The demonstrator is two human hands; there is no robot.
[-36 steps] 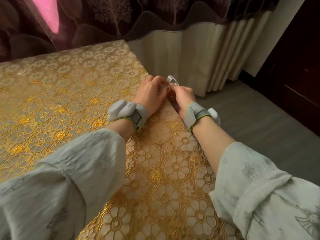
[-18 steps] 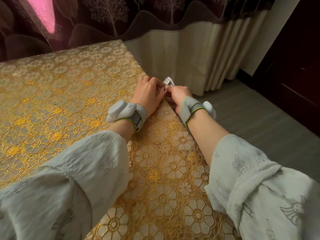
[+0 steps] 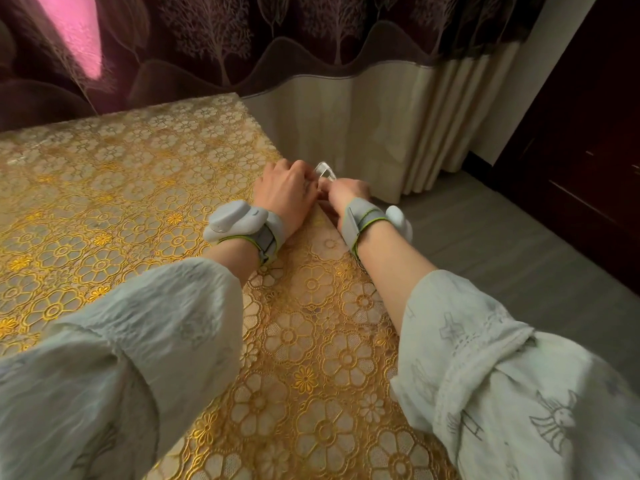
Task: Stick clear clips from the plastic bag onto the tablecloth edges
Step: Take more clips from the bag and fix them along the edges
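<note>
A gold floral tablecloth [image 3: 145, 216] covers the table. At its right edge, a small clear clip [image 3: 326, 170] sticks up between my two hands. My left hand [image 3: 285, 194] rests knuckles-up on the cloth with its fingertips closed on the clip. My right hand [image 3: 348, 194] sits just over the table's edge, its fingers pinching the same clip from the other side. How the clip sits on the cloth edge is hidden by my fingers. No plastic bag is in view.
A dark patterned curtain with a cream pleated hem [image 3: 363, 126] hangs just beyond the table's far corner. Grey floor [image 3: 502, 258] runs along the right side. Dark wooden furniture [image 3: 595, 133] stands at the far right.
Both hands have stayed on the clip at the table's right edge, shifting only slightly. The camera view has drifted a little.
</note>
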